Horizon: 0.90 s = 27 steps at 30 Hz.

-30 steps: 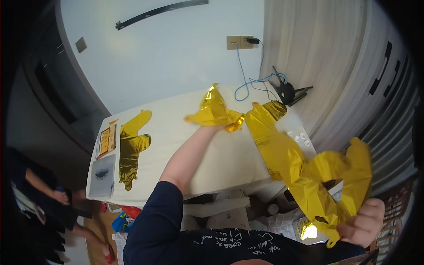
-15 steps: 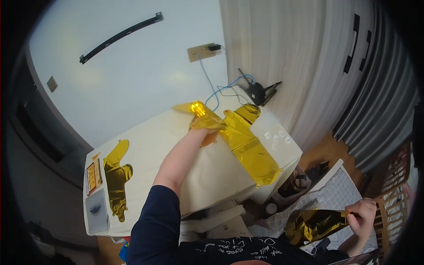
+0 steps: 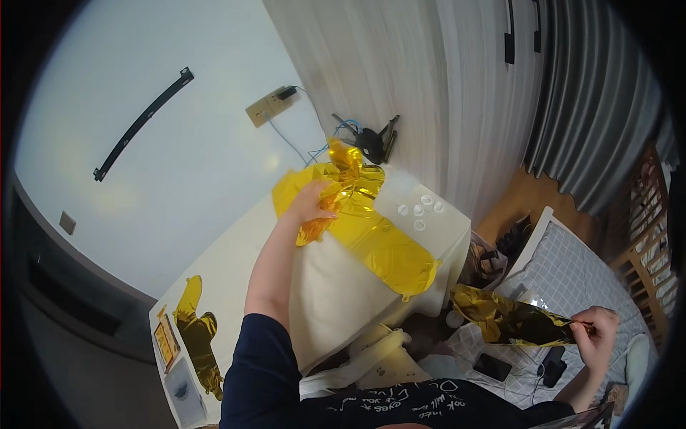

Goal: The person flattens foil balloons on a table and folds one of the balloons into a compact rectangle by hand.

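Right fingers (image 3: 589, 316) tight on gold foil (image 3: 525, 322)

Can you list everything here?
foil shapes: several, gold, across view
table: one, cream, centre
flat packages: two, orange, grey, table's left
round pieces: five, white, table's right
router: one, black, table corner
cables: several, blue, black, near router
outlet panel: one, tan, wall
rail: one, black, wall
cabinet: one, pale, behind table
curtain: one, grey, right
railing: one, brown, right
bed: one, grey, right
phone: one, black, bed
left hand: one, bare, on foil
right hand: one, bare, gripping foil
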{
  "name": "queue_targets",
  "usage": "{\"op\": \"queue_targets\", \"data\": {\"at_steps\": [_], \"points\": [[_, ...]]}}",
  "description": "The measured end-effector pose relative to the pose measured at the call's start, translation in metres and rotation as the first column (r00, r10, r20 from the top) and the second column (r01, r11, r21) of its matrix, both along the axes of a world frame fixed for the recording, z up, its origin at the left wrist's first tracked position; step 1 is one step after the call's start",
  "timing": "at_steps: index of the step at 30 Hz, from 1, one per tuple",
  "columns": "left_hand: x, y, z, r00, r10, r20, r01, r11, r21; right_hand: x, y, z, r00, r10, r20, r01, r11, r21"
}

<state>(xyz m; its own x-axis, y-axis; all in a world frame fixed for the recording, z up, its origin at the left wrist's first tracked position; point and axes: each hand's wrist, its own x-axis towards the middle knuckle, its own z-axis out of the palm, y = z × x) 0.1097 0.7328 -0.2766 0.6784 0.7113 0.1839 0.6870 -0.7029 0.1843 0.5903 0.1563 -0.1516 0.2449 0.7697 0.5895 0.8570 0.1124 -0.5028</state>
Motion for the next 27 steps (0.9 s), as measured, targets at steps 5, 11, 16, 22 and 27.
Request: {"op": "queue_targets", "data": {"at_steps": [5,11,16,22,27], "points": [[-0.007,-0.002,-0.02,0.98,0.12,-0.161,-0.141,0.982,-0.127,-0.002,0.002,-0.005,1.0,-0.021,0.006,0.021,1.0,-0.011],[0.007,-0.037,-0.031,0.944,0.324,0.063,-0.329,0.905,0.269,-0.01,0.007,0.001,0.985,0.076,0.152,-0.077,0.997,-0.002],[0.043,-0.116,-0.01,0.975,0.027,0.22,-0.084,0.962,0.258,-0.022,0.026,-0.022,0.959,0.265,0.103,-0.274,0.958,0.084],[0.107,-0.309,0.038,0.673,-0.56,0.483,0.612,0.789,0.063,-0.121,0.091,0.008,0.541,0.66,0.521,-0.703,0.695,-0.149],[0.083,-0.405,0.036,0.693,-0.481,0.537,0.453,0.87,0.194,-0.185,0.093,0.06,0.472,0.583,0.662,-0.792,0.609,0.029]]}}
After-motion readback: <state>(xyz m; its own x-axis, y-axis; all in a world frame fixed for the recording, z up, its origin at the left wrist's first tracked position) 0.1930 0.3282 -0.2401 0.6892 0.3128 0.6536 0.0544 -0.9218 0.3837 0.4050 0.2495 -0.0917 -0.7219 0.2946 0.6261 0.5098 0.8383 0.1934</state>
